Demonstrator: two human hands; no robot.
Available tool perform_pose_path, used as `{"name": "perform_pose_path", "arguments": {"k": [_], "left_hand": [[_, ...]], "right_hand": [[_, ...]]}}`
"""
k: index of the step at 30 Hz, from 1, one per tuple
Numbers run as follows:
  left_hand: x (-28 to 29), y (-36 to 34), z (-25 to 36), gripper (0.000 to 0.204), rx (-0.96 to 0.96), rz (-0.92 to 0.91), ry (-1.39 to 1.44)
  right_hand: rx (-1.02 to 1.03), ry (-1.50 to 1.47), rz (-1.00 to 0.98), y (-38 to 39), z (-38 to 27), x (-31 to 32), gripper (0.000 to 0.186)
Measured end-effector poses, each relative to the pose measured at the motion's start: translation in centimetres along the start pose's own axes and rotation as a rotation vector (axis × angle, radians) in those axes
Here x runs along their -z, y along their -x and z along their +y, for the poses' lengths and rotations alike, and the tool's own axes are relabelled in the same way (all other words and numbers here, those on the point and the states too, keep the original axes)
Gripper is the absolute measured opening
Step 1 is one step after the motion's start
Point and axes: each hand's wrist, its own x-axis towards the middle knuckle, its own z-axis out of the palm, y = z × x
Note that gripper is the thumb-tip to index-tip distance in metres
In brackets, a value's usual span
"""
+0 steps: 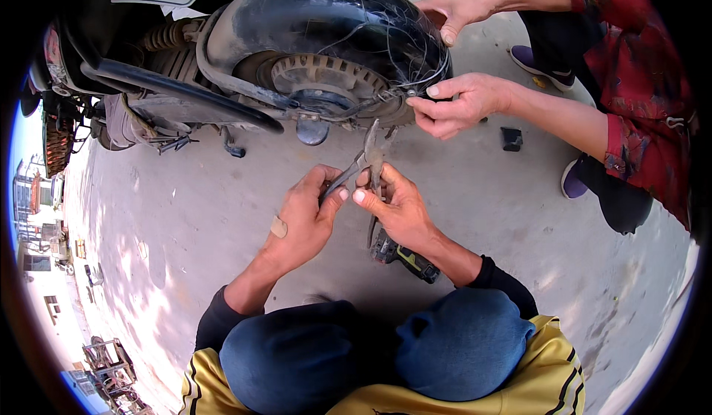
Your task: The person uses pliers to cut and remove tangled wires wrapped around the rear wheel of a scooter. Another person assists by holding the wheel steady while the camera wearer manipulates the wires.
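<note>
A pair of worn metal pliers (369, 146) is held between my hands, its jaws pointing up toward the motorcycle's rear wheel. My left hand (302, 211) is closed around one handle, and a tan bandage sits near that wrist. My right hand (403, 206) grips the other handle, thumb across it. Just beyond the jaws is the wheel hub (311, 74), with a rod and bolt end near its right side. A co-worker's hand (463, 102) pinches something small by that end. Their other hand (463, 13) touches the black rear mudguard (297, 25), where thin wires lie tangled.
A black and yellow-green power tool (414, 261) lies on the concrete floor (200, 215) below my right hand. The motorcycle's black bar (185, 92) juts out at left. A small black block (512, 139) rests by the co-worker's shoes (544, 66). My knees are close below.
</note>
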Motion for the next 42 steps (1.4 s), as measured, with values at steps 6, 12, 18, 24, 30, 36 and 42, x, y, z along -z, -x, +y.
{"name": "perform_pose_path", "arguments": {"k": [6,12,18,24,30,36,42], "left_hand": [[4.1,-0.7,4.9,0.021,-0.039,0.104,-0.248],[5.9,-1.7,7.6,0.020,-0.147,0.142,-0.387],[7.8,-4.2,9.2,0.023,-0.159,0.077,-0.592],[7.9,-4.0,13.7,0.065,-0.106,-0.057,-0.884],[7.2,-2.5,14.9,0.103,-0.182,-0.155,-1.278],[6.5,-2.0,15.0,0.094,-0.155,-0.143,-1.383],[4.2,0.2,13.4,0.087,-0.199,-0.017,-1.458]], "right_hand": [[-0.235,-0.476,-0.204,-2.6,-3.0,0.3,0.028],[-0.205,-0.562,-0.216,-4.5,-5.3,-0.3,0.028],[-0.248,-0.682,-0.197,-5.6,-6.3,-1.0,0.028],[-0.270,-0.843,-0.184,-6.1,-7.2,-0.6,0.029],[-0.229,-1.005,-0.137,-6.5,-7.1,-1.2,0.030],[-0.258,-1.021,-0.149,-6.5,-6.8,-1.2,0.029],[-0.250,-0.971,-0.281,-6.2,-5.6,-0.4,0.025]]}}
